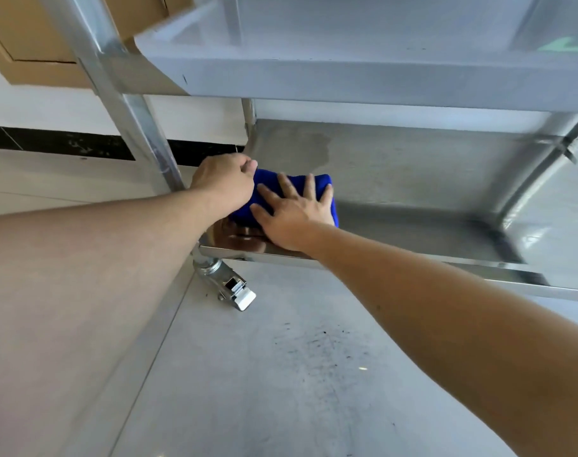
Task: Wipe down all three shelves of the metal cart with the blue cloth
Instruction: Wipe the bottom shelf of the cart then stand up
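The blue cloth [317, 184] lies folded on the bottom shelf [429, 179] of the metal cart, at its near left corner. My right hand [292, 214] presses flat on the cloth with fingers spread. My left hand [226, 181] is curled at the cloth's left end and appears to pinch its edge. A damp patch [314, 146] shows on the shelf behind the cloth. The middle shelf [380, 77] hangs directly above both hands.
The cart's left front post [139, 120] runs down to a caster with a brake tab [234, 288] on the grey floor. A wall with a black baseboard [60, 143] and a wooden panel [33, 37] stands to the left.
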`<state>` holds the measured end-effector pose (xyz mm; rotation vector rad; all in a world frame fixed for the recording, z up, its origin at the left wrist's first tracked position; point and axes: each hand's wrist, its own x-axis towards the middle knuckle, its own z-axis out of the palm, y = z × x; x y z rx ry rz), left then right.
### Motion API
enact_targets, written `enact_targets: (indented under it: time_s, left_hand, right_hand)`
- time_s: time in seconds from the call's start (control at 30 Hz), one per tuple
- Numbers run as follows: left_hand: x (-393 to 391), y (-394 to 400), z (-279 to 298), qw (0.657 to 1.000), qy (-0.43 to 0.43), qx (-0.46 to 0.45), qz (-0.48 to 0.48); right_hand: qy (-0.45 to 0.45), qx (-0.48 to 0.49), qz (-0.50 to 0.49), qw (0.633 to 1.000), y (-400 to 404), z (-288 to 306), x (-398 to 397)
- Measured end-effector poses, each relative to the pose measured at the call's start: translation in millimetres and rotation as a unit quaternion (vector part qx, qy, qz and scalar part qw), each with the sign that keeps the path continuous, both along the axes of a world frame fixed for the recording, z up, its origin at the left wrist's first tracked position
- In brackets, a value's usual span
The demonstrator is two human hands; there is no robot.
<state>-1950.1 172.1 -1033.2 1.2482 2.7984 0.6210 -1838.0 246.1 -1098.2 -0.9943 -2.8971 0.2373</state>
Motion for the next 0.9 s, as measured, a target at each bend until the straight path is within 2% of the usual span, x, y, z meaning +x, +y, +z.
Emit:
enact_targets:
  time_s: [0.17, 0.4, 0.6, 0.9]
  left_hand:
    - [6.7, 3.3, -0.5, 1.0, -0.013, -0.005, -0.006]
    - [38.5, 24.7, 0.4, 0.999, -0.013, -0.038, -0.027]
    - [83.9, 63.6, 4.7, 0.998, -0.031, -0.045, -0.04]
    - [166.4, 142.5, -11.1, 0.99, -0.02, -0.01, -0.141]
  right_hand:
    - [0.011, 0.007, 0.074, 0.997, -35.0, 0.8, 0.0]
    - [0.024, 0.0, 0.135, 0.991, -38.6, 6.4, 49.0]
    - [-0.003, 0.085, 0.197, 0.977, -16.8, 3.3, 118.6]
    - [-0.005, 0.097, 0.15, 0.984, 42.1, -0.8, 235.3]
